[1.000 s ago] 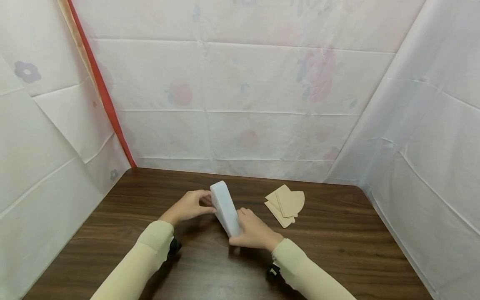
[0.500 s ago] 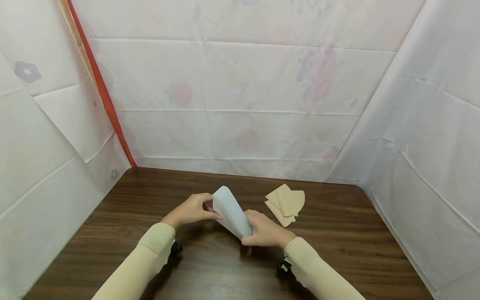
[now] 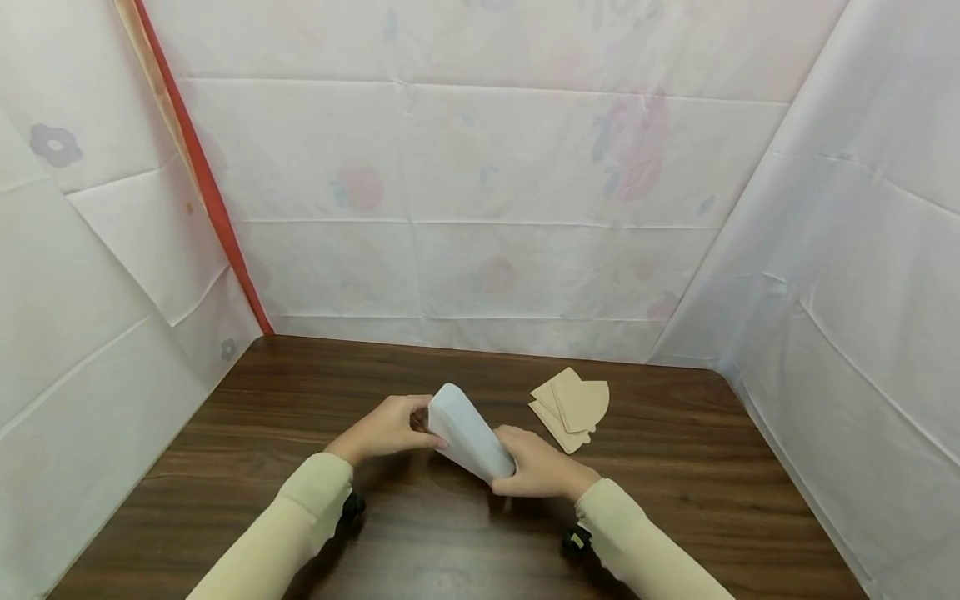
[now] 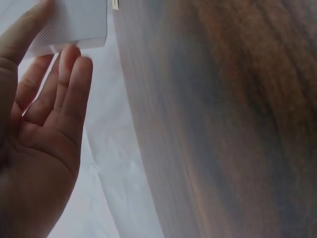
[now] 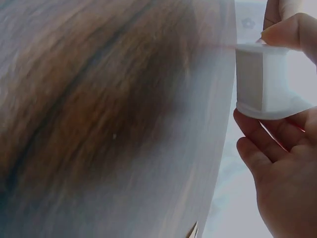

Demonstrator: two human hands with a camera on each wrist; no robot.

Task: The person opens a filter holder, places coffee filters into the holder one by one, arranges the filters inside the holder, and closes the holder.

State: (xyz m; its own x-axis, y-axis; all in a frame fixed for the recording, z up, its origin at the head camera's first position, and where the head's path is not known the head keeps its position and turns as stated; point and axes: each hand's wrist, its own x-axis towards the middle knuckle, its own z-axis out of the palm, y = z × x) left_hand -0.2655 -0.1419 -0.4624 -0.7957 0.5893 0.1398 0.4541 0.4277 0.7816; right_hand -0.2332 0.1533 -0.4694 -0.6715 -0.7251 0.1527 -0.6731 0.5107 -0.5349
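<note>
A white, narrow box [image 3: 471, 432] with rounded edges is held tilted between both hands over the dark wooden table. My left hand [image 3: 384, 429] pinches its far left end, thumb on one side and fingertips on the other. My right hand [image 3: 538, 462] grips the near right end. In the left wrist view the box [image 4: 81, 22] shows a finely ribbed patch under the thumb. The right wrist view has the box [image 5: 250, 79] between the right hand's fingers below and a thumb above. The box's underside is hidden in the head view.
Several tan coffee filter papers [image 3: 585, 404] lie overlapping on the table [image 3: 675, 492], right of the hands. White printed sheeting [image 3: 487, 192] rises behind the table and along both sides. A red strip [image 3: 202, 175] runs down the left corner.
The box has come lower and nearer in the head view, shifted right, and leans over more. Both hands have moved with it, the right one farther. The papers stay put.
</note>
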